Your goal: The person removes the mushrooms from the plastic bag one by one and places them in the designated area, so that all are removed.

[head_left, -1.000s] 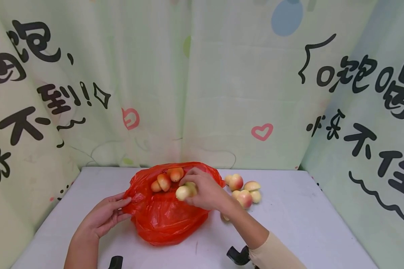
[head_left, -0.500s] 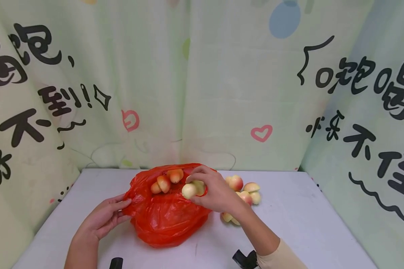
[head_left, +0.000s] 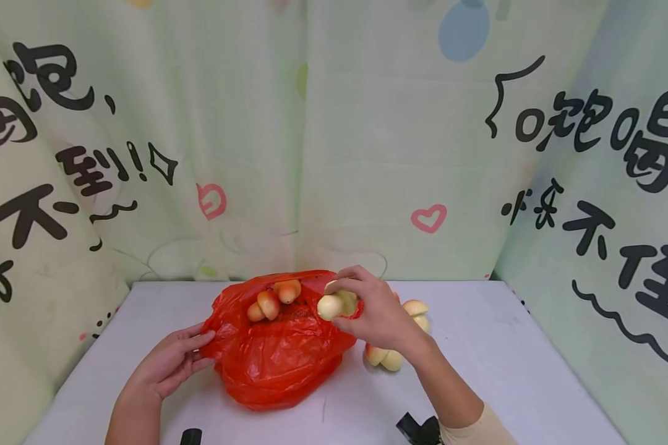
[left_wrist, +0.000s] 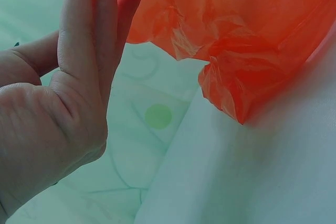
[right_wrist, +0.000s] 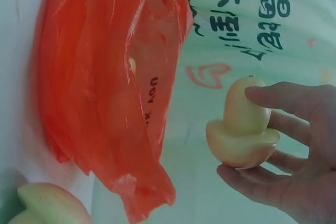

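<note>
A red plastic bag [head_left: 281,371] lies on the table with its mouth open toward the back. At its left rim my left hand [head_left: 169,361] pinches the plastic; in the left wrist view the fingers are extended, their tips out of frame. Several orange-red, rounded pieces [head_left: 269,304] rest inside the bag. My right hand [head_left: 381,309] holds a pale yellow mushroom-shaped piece [right_wrist: 236,145] over the bag's right side. In the right wrist view, thumb and fingers grip its rounded stem and flared cap from one side, apart from the bag.
Right of the bag lie several more pale and red mushroom-shaped pieces [head_left: 389,360], partly hidden by my right hand and forearm. The white table [head_left: 495,371] is enclosed by a printed curtain [head_left: 362,154] at the back and sides. Black straps [head_left: 420,428] show near the front edge.
My right hand has moved right and slightly up with the mushroom-shaped piece, from over the bag's middle to its right side. My left hand stays at the rim.
</note>
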`<move>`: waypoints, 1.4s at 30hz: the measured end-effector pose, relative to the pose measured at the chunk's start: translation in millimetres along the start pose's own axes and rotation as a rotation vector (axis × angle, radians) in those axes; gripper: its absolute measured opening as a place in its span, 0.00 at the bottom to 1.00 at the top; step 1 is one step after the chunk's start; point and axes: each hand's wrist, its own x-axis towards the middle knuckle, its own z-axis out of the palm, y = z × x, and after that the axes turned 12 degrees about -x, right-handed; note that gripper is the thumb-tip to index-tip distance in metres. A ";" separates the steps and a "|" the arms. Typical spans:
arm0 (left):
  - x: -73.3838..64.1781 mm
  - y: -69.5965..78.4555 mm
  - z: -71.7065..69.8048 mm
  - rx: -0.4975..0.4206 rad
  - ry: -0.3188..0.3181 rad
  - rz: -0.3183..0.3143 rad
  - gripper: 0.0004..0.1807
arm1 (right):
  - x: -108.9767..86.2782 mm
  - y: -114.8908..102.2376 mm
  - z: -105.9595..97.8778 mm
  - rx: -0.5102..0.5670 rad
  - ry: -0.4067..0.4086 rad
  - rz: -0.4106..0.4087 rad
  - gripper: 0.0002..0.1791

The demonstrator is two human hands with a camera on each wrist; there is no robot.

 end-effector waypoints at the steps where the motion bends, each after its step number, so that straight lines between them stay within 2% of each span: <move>1: 0.2 0.1 0.0 -0.001 -0.002 0.000 0.41 | -1.1 1.5 -1.4 -0.002 0.010 0.000 0.22; 6: 1.0 1.0 0.4 0.002 -0.010 0.000 0.41 | -6.5 8.2 -8.0 0.004 0.039 0.009 0.22; 15: 1.3 1.5 1.8 0.009 -0.007 -0.002 0.41 | -18.0 17.1 -17.5 -0.016 0.053 0.084 0.22; 32: 0.5 0.2 1.5 0.011 0.020 -0.012 0.40 | -39.2 34.0 -23.1 -0.073 0.115 0.116 0.23; 42: -0.5 -0.6 0.7 0.007 0.030 -0.010 0.40 | -50.2 42.0 -25.6 -0.098 0.107 0.182 0.22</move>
